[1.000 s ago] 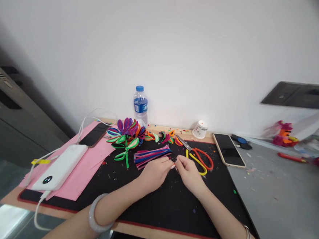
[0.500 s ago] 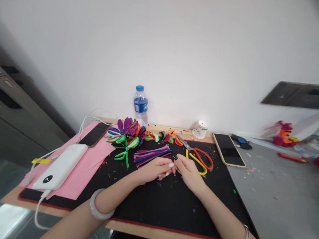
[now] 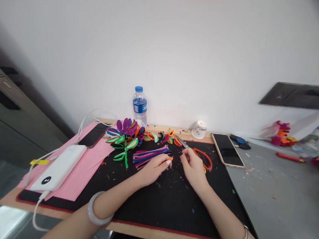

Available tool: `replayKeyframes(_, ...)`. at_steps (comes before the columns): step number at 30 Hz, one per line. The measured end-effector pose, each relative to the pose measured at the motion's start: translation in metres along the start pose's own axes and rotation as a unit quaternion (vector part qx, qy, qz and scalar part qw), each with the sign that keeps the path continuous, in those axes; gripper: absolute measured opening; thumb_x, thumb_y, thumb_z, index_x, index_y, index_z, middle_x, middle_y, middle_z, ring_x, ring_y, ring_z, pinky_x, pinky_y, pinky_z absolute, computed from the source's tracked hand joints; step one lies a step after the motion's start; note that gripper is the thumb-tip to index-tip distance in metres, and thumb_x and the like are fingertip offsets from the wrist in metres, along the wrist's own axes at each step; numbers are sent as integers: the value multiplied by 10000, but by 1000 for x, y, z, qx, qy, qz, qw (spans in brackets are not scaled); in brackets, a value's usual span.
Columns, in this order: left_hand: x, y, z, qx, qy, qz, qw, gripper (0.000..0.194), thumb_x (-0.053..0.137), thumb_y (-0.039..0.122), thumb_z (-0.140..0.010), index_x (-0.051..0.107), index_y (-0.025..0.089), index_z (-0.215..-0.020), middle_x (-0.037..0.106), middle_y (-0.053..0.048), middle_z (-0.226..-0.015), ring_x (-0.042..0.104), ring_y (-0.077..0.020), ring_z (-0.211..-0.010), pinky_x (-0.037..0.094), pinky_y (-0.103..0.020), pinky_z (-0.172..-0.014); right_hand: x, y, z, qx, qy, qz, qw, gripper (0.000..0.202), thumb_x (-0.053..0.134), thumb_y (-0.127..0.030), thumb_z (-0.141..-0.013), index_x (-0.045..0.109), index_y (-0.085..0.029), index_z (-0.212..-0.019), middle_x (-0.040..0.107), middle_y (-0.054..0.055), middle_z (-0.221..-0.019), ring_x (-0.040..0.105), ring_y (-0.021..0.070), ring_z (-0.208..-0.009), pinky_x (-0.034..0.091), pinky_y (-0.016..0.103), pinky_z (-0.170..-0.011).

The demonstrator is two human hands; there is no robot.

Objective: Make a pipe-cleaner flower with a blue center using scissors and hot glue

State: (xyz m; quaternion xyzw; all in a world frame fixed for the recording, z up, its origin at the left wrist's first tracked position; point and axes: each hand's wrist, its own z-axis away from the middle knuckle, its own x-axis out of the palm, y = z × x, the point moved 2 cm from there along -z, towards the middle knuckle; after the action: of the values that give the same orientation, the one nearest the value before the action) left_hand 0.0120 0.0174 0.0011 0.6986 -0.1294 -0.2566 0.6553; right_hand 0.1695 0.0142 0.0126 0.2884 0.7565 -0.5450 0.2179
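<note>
My left hand [image 3: 154, 168] is closed in a pinch, with a small orange piece of fuzzy pipe cleaner [image 3: 170, 158] at its fingertips. Just to the right, my right hand [image 3: 194, 170] has curled fingers with the tips close together; anything between them is too small to make out. It hangs over the scissors [image 3: 210, 161], hiding most of their yellow handle, while the orange-red handle shows beside it. Beyond my left hand lies a bundle of purple, pink and blue pipe cleaners [image 3: 148, 155]. A pipe-cleaner flower [image 3: 127, 128] with green leaves lies further left.
Several small looped petals [image 3: 170, 136] lie along the black mat's [image 3: 142, 209] back edge. A water bottle [image 3: 140, 105] and an upturned paper cup [image 3: 199, 130] stand by the wall. A phone [image 3: 228, 149] lies right; a power bank [image 3: 60, 167] rests on pink paper [image 3: 86, 178] left.
My hands have moved apart from touching each other. The right one has shifted right over the yellow scissor handle, and the orange piece now shows at my left fingertips.
</note>
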Motion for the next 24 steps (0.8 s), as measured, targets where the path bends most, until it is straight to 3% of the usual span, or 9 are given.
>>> replayKeyframes(2,0,-2,-1,-1,8,2,1000,260,368,390,-840,484,158,-819,369,41,-612,303,-68,-481,262,-185,-444,-4,3,-3,-8,43,68,997,92,398,-176,-788,458,-178,-858,533,34,-759,496,175,-695,374,275,-644)
replayKeyframes(4,-1,-4,-1,-6,29,3,1000,268,384,408,-831,483,160,-828,370,46,-602,285,-62,-464,236,-182,-425,-7,6,-4,-7,62,158,985,222,420,-122,-735,467,-161,-948,541,90,-907,489,220,-827,369,314,-718)
replayKeyframes(9,-4,-11,-5,-19,77,23,997,300,402,441,-815,502,160,-849,358,51,-604,250,-52,-454,197,-172,-402,-11,17,-5,80,21,326,942,344,444,-95,-671,482,-162,-1006,505,129,-983,475,277,-879,372,352,-684)
replayKeyframes(15,-7,-19,-9,-47,87,97,990,324,406,472,-805,480,158,-832,360,56,-609,234,-40,-431,167,-161,-377,-19,26,-10,136,-32,357,924,339,486,-127,-667,470,-124,-1006,504,150,-935,529,289,-848,388,325,-629)
replayKeyframes(20,-9,-13,-9,-27,100,116,988,313,429,465,-796,455,153,-787,422,51,-623,303,-32,-417,272,-164,-409,-24,34,-15,198,-101,313,923,199,514,-181,-674,489,-115,-859,568,137,-796,590,262,-742,384,287,-559)
replayKeyframes(24,-9,-8,-8,-32,97,135,986,323,442,475,-782,442,152,-782,513,11,-686,401,-50,-448,333,-178,-433,-26,37,-17,210,-94,309,923,155,533,-242,-662,492,-145,-777,590,121,-726,594,255,-666,348,273,-495)
